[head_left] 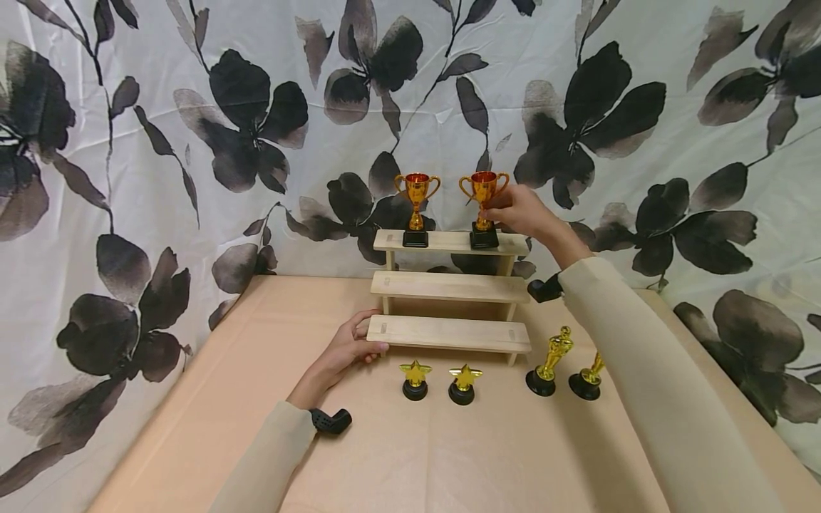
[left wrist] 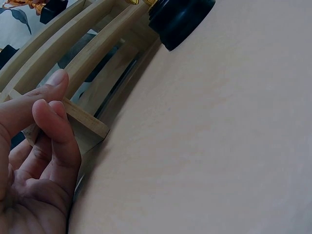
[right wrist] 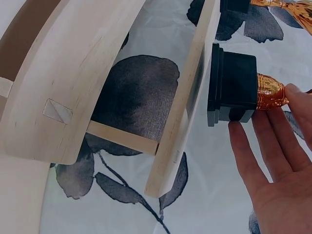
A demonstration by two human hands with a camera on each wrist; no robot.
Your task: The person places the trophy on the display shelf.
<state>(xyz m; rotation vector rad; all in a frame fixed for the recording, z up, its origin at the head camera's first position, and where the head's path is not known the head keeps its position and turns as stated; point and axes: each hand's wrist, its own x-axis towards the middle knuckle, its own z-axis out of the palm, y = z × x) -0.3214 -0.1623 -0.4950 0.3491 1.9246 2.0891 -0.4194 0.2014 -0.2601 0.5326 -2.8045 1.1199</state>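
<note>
Right cup (head_left: 484, 189): upright, long axis vertical, at the right end of the top step (head_left: 444, 243); can't tell whether its base bears weight.
Right hand (head_left: 524, 211): nearer one, just right of the cup, pinching its stem.
Left hand (head_left: 346, 350): grips the left end of the bottom step (head_left: 449, 332).
Left cup (head_left: 417, 189): same step, apart, leftward.
Table (head_left: 410, 463): star trophies (head_left: 415, 390) in front, figure trophies (head_left: 543, 382) rightward, one part-hidden by the sleeve (head_left: 648, 363).
</note>
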